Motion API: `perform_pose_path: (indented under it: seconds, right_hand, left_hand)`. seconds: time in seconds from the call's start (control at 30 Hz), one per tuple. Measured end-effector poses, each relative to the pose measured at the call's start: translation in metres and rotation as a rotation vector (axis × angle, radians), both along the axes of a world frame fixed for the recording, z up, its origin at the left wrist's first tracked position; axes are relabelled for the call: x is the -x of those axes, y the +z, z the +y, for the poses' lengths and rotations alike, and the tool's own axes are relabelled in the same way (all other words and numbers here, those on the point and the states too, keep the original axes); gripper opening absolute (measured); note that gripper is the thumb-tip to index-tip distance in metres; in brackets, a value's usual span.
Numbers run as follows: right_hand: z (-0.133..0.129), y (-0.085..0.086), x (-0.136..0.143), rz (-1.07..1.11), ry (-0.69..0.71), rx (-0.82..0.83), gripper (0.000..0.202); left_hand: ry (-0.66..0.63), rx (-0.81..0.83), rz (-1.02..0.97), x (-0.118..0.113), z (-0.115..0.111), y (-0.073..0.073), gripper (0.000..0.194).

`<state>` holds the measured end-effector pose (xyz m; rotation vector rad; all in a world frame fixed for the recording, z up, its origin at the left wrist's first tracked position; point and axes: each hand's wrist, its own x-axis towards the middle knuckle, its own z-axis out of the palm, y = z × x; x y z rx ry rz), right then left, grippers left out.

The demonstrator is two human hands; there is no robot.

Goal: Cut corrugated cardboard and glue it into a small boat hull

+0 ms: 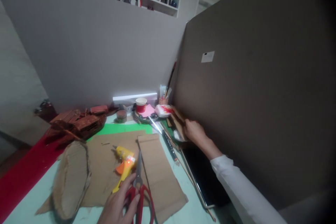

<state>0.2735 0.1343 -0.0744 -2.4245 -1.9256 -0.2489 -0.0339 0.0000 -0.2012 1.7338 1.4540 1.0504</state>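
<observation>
My left hand (122, 203) is closed on a pair of red-handled scissors (138, 182), whose blades point away from me. Just left of the blades lies a yellow glue gun (125, 162) on a flat cardboard sheet (101, 171). A creased cardboard strip (160, 175) lies right of the scissors. By the dark partition, my right hand (194, 131) grips a piece of cardboard (180, 120) among other scraps; its fingertips are partly hidden. At the left rests an oval cardboard shape (71, 180) with a raised rim.
Brown model pieces (84, 120) fill the back left. A paper cup (141, 105), a round tin (121, 115) and a holder with brushes (163, 99) stand at the back. A utility knife (169, 145) lies beside a black flat panel (202, 171). Partition walls (249, 77) enclose the table.
</observation>
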Motion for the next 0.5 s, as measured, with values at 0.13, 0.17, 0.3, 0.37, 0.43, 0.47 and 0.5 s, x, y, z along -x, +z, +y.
perform_pose_path:
  seconds: [0.13,0.17,0.3,0.37,0.43,0.47,0.5]
  right_hand:
    - [-0.01,0.004,0.014,0.003,0.076,-0.017,0.033]
    - [-0.016,0.006,0.022,0.01,0.105,-0.027,0.033]
    - [-0.057,0.009,0.069,0.126,0.321,0.048,0.035]
    - [-0.079,0.003,0.092,0.21,0.417,0.138,0.038]
    - [-0.096,-0.007,0.107,0.274,0.452,0.18,0.04]
    - [-0.101,-0.012,0.112,0.309,0.456,0.18,0.042]
    - [-0.104,-0.018,0.114,0.347,0.455,0.167,0.047]
  left_hand:
    - [-0.01,0.018,0.103,-0.001,-0.004,0.015,0.051]
    - [-0.029,0.033,0.129,0.0,-0.004,0.018,0.051]
    - [-0.128,0.111,0.164,0.005,-0.003,0.023,0.052]
    - [-0.145,0.148,0.144,0.005,-0.001,0.023,0.054]
    - [-0.153,0.178,0.112,0.005,-0.001,0.02,0.056]
    - [-0.154,0.183,0.092,0.004,-0.001,0.019,0.057]
    - [-0.148,0.181,0.077,0.003,-0.002,0.018,0.057]
